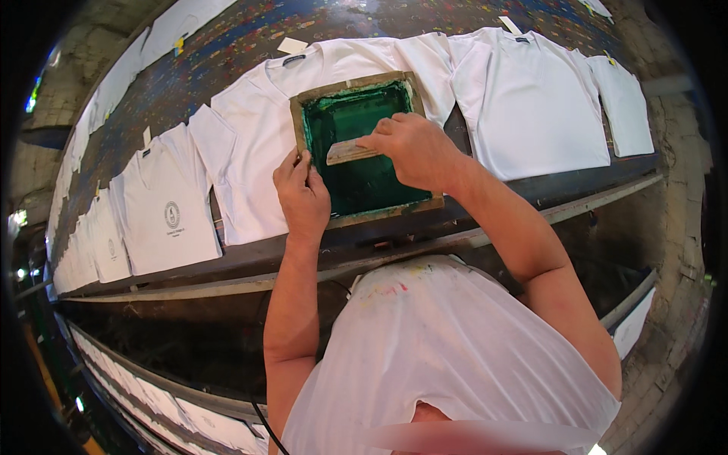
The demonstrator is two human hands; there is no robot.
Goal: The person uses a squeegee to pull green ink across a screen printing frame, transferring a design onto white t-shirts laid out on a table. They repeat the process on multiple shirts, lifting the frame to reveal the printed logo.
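A wooden-framed printing screen (398, 211) with green mesh lies on a white T-shirt (254, 178) on the long table. My left hand (303, 199) is closed on the frame's left side, fingers curled over its edge. In my right hand (417, 152) is a squeegee (349, 152) with a flat wooden edge, held over the mesh and tilted toward the left. Whether its blade touches the mesh, I cannot tell. Dark ink shows along the screen's inner borders. The shirt area beneath the screen is hidden.
To the left, a white T-shirt (163, 208) bears a small round dark print, with several more shirts beyond it. Another white T-shirt (535, 114) lies to the right, unmarked where visible. A rail (569, 205) runs along the table's near edge. More white shirts (189, 417) hang or lie lower left.
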